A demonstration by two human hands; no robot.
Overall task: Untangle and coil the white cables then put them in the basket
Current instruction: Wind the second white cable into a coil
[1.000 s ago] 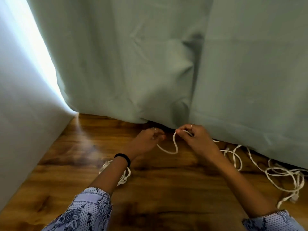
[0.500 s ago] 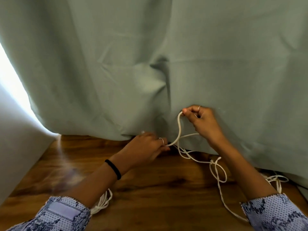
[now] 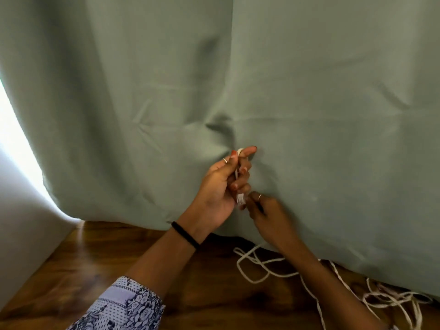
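The left hand (image 3: 220,186) is up in front of the green curtain (image 3: 309,103), and its grip is curled tight around a white cable (image 3: 262,270), with the small clear plug (image 3: 240,199) sticking out at the bottom. The right hand (image 3: 266,213) sits just under it with bent fingers touching the plug (I cannot tell if it is really pinching it). The rest of the cable lies in loose loops on the wooden floor (image 3: 95,270) by the curtain's bottom edge.

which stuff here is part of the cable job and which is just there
Part of the job:
- white cable, loose on the floor
- connector end, held in the left hand
- right hand, beside the connector

Just there:
- green curtain
- wooden floor
- black wristband
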